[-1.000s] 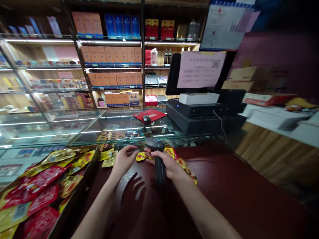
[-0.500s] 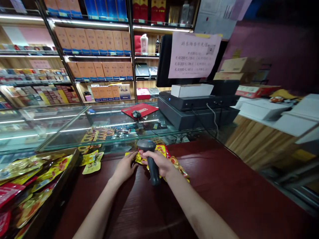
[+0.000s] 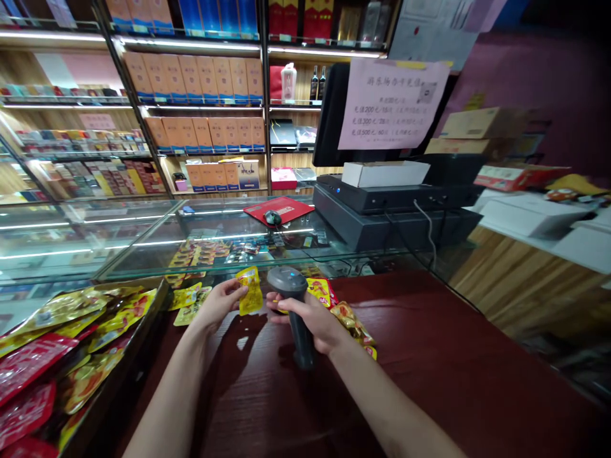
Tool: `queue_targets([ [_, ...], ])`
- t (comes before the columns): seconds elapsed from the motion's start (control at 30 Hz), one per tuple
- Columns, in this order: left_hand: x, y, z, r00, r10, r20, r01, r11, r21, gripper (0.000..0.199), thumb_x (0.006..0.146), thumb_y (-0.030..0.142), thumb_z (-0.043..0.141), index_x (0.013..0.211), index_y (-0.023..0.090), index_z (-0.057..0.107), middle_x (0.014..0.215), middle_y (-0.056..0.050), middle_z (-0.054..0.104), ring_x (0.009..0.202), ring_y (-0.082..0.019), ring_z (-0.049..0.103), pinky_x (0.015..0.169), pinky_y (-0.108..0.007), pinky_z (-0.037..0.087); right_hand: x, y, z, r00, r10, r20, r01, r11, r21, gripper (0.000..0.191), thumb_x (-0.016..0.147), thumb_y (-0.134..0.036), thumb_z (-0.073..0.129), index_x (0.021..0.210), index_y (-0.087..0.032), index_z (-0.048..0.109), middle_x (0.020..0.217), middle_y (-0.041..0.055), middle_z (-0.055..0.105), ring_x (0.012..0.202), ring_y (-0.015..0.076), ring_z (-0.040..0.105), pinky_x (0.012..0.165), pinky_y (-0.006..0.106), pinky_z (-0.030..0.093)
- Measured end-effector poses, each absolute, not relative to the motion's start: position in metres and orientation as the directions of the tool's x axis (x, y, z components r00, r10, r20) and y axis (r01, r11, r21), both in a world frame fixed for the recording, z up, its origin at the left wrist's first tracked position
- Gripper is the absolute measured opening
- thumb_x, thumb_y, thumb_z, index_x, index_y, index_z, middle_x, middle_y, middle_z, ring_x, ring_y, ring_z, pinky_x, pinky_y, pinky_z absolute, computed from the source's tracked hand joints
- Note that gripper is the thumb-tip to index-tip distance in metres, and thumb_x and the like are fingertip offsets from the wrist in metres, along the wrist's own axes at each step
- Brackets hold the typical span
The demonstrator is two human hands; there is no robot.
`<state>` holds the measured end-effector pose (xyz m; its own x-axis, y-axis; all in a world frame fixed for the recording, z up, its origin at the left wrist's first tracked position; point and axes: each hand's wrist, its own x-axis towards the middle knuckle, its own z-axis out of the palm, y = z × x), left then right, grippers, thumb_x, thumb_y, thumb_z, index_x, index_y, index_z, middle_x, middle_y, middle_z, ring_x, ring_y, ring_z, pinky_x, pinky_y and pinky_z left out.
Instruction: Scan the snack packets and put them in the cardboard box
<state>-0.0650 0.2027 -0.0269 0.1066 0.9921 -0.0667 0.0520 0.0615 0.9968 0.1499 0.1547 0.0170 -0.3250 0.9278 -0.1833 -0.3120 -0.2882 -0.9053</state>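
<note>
Head view: the left hand (image 3: 220, 304) pinches a small yellow snack packet (image 3: 250, 290) by its edge, lifted above the dark red counter (image 3: 429, 356); the right hand (image 3: 312, 321) wraps closed around the barcode scanner (image 3: 292, 299) just beside it; the packet looks light, floppy and slick, best held at a sealed edge; more packets (image 3: 348, 315) lie behind the scanner.
</note>
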Motion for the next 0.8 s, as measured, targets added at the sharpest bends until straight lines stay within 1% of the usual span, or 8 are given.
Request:
queue_targets([
  [0.07,-0.070,0.201,-0.021,0.123,0.982,-0.146,-0.194,0.168,0.967,0.040,0.067,0.033,0.076,0.099,0.013,0.064,0.095,-0.010,0.071,0.082,-0.020,0.068,0.072,-0.030,0.054,0.145,0.148,0.019,-0.367,0.911,-0.187,-0.285,-0.302,-0.910,0.027,0.064,-0.030,0.071,0.085,-0.014,0.064,0.099,0.0086,0.066,0.085,0.0212,0.066,0.062,0.031,0.056],
  [0.1,-0.071,0.200,-0.018,0.121,0.978,-0.172,-0.271,0.199,0.942,0.041,0.064,0.030,0.079,0.099,0.013,0.064,0.096,-0.010,0.071,0.080,-0.019,0.068,0.072,-0.030,0.054,0.142,0.145,0.020,-0.392,0.899,-0.195,-0.264,-0.313,-0.913,0.027,0.065,-0.031,0.071,0.083,-0.014,0.062,0.092,0.0075,0.066,0.076,0.0193,0.066,0.054,0.029,0.055],
  [0.17,-0.073,0.198,-0.015,0.095,0.973,-0.211,-0.337,0.231,0.912,0.043,0.060,0.026,0.082,0.097,0.013,0.065,0.092,-0.010,0.071,0.076,-0.018,0.068,0.068,-0.029,0.054,0.136,0.140,0.018,-0.432,0.878,-0.206,-0.224,-0.326,-0.918,0.027,0.066,-0.035,0.070,0.081,-0.014,0.059,0.081,0.0043,0.064,0.060,0.0153,0.062,0.043,0.026,0.050],
  [0.23,-0.074,0.198,-0.014,0.048,0.972,-0.229,-0.319,0.232,0.919,0.045,0.058,0.026,0.083,0.097,0.014,0.066,0.089,-0.008,0.071,0.070,-0.015,0.066,0.062,-0.025,0.053,0.132,0.136,0.017,-0.445,0.870,-0.211,-0.197,-0.326,-0.925,0.028,0.066,-0.036,0.070,0.080,-0.015,0.057,0.074,0.0013,0.062,0.051,0.0123,0.058,0.037,0.023,0.046],
  [0.3,-0.074,0.199,-0.015,-0.002,0.975,-0.220,-0.249,0.213,0.945,0.048,0.057,0.029,0.083,0.100,0.014,0.066,0.088,-0.007,0.071,0.066,-0.013,0.065,0.056,-0.021,0.049,0.130,0.133,0.015,-0.436,0.873,-0.219,-0.165,-0.317,-0.934,0.029,0.067,-0.037,0.069,0.078,-0.015,0.055,0.068,-0.0006,0.060,0.045,0.0103,0.055,0.035,0.021,0.043],
  [0.47,-0.073,0.200,-0.021,-0.050,0.982,-0.184,-0.092,0.179,0.979,0.054,0.055,0.038,0.083,0.101,0.014,0.067,0.087,-0.006,0.070,0.063,-0.010,0.060,0.051,-0.018,0.041,0.129,0.131,0.014,-0.430,0.869,-0.247,-0.050,-0.296,-0.954,0.030,0.072,-0.043,0.063,0.072,-0.015,0.053,0.046,-0.0032,0.054,0.033,0.0080,0.046,0.034,0.019,0.036],
  [0.6,-0.068,0.199,-0.022,-0.019,0.985,-0.172,-0.039,0.172,0.984,0.056,0.051,0.041,0.084,0.097,0.012,0.068,0.083,-0.006,0.070,0.064,-0.012,0.060,0.052,-0.020,0.040,0.129,0.133,0.013,-0.417,0.871,-0.259,-0.024,-0.296,-0.955,0.031,0.074,-0.044,0.062,0.072,-0.015,0.053,0.044,-0.0029,0.054,0.032,0.0081,0.045,0.035,0.019,0.035],
  [0.8,-0.062,0.198,-0.020,0.041,0.987,-0.153,-0.037,0.155,0.987,0.053,0.051,0.039,0.084,0.093,0.012,0.068,0.083,-0.006,0.071,0.069,-0.014,0.063,0.058,-0.022,0.045,0.130,0.136,0.013,-0.422,0.877,-0.231,-0.035,-0.271,-0.962,0.032,0.075,-0.045,0.060,0.068,-0.015,0.052,0.042,-0.0039,0.051,0.032,0.0077,0.044,0.035,0.019,0.034],
])
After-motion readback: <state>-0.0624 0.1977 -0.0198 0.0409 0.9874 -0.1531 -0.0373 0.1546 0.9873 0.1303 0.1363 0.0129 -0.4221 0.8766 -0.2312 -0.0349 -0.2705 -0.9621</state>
